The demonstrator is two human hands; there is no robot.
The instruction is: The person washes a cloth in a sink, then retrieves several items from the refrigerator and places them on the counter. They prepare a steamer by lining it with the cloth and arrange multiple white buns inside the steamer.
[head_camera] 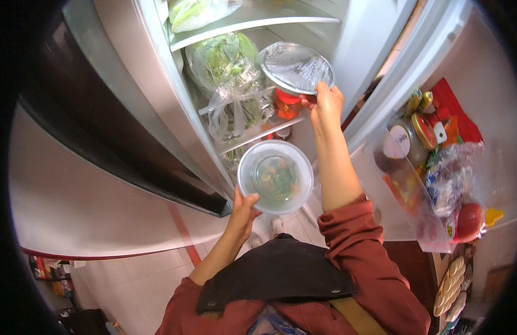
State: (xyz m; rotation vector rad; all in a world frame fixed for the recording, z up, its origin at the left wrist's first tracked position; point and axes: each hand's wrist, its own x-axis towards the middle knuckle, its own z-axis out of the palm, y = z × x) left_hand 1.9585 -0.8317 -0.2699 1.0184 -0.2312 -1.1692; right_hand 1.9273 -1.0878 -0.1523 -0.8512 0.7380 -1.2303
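Observation:
My left hand [244, 211] grips the rim of a round, translucent plastic container [276, 178] in front of the open refrigerator. Green and orange food shows faintly through it. Higher up and to the right, my right hand [326, 102] holds the near edge of a round metal bowl [297, 68] covered in cling film, at shelf level inside the refrigerator. The film hides what the bowl contains. Just below the bowl is a red-lidded jar [287, 103]. Left of it, leafy green vegetables [222, 63] in clear plastic bags fill the shelf.
An upper shelf [258, 29] holds more bagged greens [199, 12]. The open right door [409, 83] carries a clear bin [413, 188] with jars, packets and a red bottle [470, 222]. On the left stands the other door [116, 125]. Tiled floor [137, 276] lies below.

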